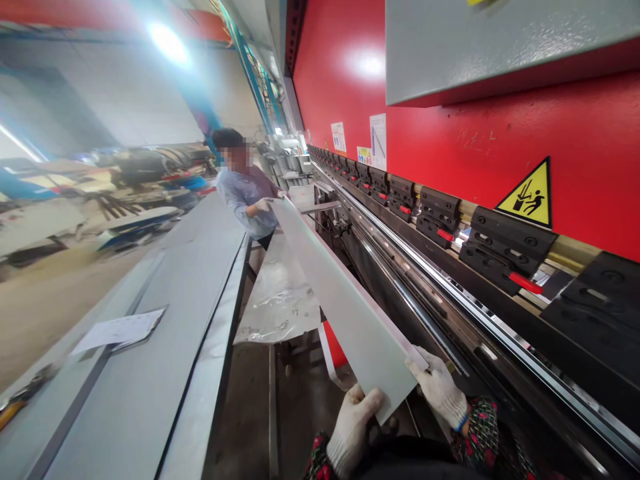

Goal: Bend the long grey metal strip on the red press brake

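Observation:
A long white metal strip (340,293) runs lengthwise from me toward a co-worker (247,193) at the far end, tilted on edge beside the press brake. My left hand (353,427), in a white glove, grips the strip's near lower corner. My right hand (440,390), also gloved, holds the near upper corner with the thumb on its face. The co-worker's gloved hand (264,203) holds the far end.
The red press brake (500,147) fills the right, with black tool clamps (500,250) and a long die rail (450,293) below. A grey sheet stack (165,333) with a paper (120,330) lies left. A plastic-wrapped sheet (280,293) sits on a low table between them.

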The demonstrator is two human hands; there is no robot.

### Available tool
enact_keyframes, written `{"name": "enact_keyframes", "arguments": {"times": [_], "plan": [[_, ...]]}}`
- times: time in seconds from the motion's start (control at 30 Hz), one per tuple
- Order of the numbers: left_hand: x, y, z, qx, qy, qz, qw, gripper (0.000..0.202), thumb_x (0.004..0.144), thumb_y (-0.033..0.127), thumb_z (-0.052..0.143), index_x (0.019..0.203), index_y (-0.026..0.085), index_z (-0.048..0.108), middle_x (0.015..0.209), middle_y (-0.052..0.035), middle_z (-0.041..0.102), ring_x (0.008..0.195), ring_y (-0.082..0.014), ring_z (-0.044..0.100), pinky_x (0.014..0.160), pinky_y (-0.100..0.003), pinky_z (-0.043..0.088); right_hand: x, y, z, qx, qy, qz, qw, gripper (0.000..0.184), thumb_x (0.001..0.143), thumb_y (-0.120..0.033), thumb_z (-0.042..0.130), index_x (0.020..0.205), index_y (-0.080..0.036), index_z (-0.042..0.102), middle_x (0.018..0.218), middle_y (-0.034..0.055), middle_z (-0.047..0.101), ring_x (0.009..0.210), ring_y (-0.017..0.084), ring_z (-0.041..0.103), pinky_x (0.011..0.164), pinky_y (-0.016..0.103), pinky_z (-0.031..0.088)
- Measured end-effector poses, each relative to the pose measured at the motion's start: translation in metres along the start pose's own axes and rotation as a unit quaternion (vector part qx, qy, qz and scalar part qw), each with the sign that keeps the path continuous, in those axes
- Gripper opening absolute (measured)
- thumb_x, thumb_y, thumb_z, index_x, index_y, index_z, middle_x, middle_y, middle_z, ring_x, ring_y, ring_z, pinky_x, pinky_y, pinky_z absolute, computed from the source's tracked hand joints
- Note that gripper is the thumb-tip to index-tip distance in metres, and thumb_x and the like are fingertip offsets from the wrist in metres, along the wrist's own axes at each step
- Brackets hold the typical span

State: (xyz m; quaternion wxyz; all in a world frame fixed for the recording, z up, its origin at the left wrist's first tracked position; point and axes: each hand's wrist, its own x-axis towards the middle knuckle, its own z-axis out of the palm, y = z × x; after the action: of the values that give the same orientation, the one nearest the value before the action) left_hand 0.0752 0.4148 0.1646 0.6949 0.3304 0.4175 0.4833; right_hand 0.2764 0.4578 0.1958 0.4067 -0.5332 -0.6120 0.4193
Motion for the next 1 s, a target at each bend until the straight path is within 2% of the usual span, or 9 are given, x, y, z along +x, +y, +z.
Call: {"name": "enact_keyframes", "arguments": {"times": [0.17, 0.37, 0.53, 0.7, 0.8, 0.9, 1.0], "plan": [[0.003, -0.009, -0.007, 0.033, -0.023, 0.015, 0.999, 0.048, 0.083, 0.054, 0.073, 0.093, 0.008, 0.063, 0.064, -0.0097, 0.066, 0.048, -0.0162, 0.057, 0.048, -0.025, 0.044, -0.001, 0.002, 0.0, -0.008, 0.002, -0.02, 1.0, 0.047, 0.094, -0.052, 0.056, 0.128, -0.023, 0.071, 0.118, 0.0092, 0.072, 0.112, 0.028, 0.066, 0.103, 0.038, 0.052], [-0.002, 0.006, 0.003, 0.018, -0.001, -0.018, 1.0, 0.062, 0.069, 0.062, 0.081, 0.094, 0.009, 0.06, 0.062, -0.0073, 0.064, 0.045, -0.0158, 0.054, 0.045, -0.025, 0.041, -0.002, 0.009, 0.0, -0.026, 0.011, -0.035, 0.999, 0.045, 0.095, -0.052, 0.054, 0.125, -0.024, 0.073, 0.122, 0.0095, 0.07, 0.117, 0.028, 0.064, 0.109, 0.039, 0.048], [-0.004, 0.01, 0.005, 0.014, 0.009, -0.026, 1.0, 0.062, 0.069, 0.059, 0.083, 0.097, 0.009, 0.061, 0.064, -0.0073, 0.064, 0.048, -0.0165, 0.056, 0.046, -0.026, 0.042, -0.001, 0.012, 0.0, -0.061, 0.031, -0.025, 0.997, 0.045, 0.094, -0.056, 0.054, 0.111, -0.022, 0.078, 0.122, 0.0109, 0.07, 0.118, 0.031, 0.063, 0.112, 0.042, 0.046], [-0.002, 0.008, 0.002, 0.04, 0.013, -0.037, 0.998, 0.065, 0.067, 0.063, 0.083, 0.098, 0.009, 0.063, 0.068, -0.008, 0.065, 0.052, -0.0168, 0.057, 0.049, -0.026, 0.046, 0.0, 0.011, 0.0, -0.057, 0.029, -0.061, 0.996, 0.043, 0.096, -0.054, 0.052, 0.11, -0.023, 0.078, 0.114, 0.0109, 0.073, 0.116, 0.028, 0.065, 0.11, 0.038, 0.05], [0.0, 0.005, 0.001, 0.041, 0.014, -0.044, 0.998, 0.064, 0.068, 0.061, 0.082, 0.101, 0.009, 0.064, 0.069, -0.0073, 0.065, 0.053, -0.016, 0.057, 0.05, -0.026, 0.047, 0.001, 0.012, -0.002, -0.095, 0.047, -0.09, 0.99, 0.043, 0.097, -0.052, 0.05, 0.112, -0.023, 0.078, 0.104, 0.0104, 0.075, 0.109, 0.026, 0.068, 0.107, 0.037, 0.053], [0.002, 0.004, 0.002, 0.058, 0.017, -0.052, 0.997, 0.071, 0.065, 0.066, 0.082, 0.102, 0.008, 0.064, 0.067, -0.0063, 0.063, 0.051, -0.016, 0.055, 0.047, -0.025, 0.044, 0.002, 0.013, -0.004, -0.139, 0.051, -0.116, 0.982, 0.043, 0.1, -0.048, 0.045, 0.111, -0.023, 0.078, 0.096, 0.0095, 0.075, 0.101, 0.024, 0.071, 0.104, 0.034, 0.055], [0.004, 0.006, 0.003, 0.069, 0.024, -0.04, 0.997, 0.076, 0.061, 0.069, 0.083, 0.1, 0.006, 0.066, 0.07, -0.0071, 0.064, 0.053, -0.0144, 0.053, 0.048, -0.025, 0.045, 0.002, 0.014, -0.004, -0.155, 0.067, -0.128, 0.977, 0.046, 0.1, -0.051, 0.044, 0.107, -0.022, 0.079, 0.091, 0.0107, 0.075, 0.097, 0.024, 0.072, 0.102, 0.035, 0.056]]}}
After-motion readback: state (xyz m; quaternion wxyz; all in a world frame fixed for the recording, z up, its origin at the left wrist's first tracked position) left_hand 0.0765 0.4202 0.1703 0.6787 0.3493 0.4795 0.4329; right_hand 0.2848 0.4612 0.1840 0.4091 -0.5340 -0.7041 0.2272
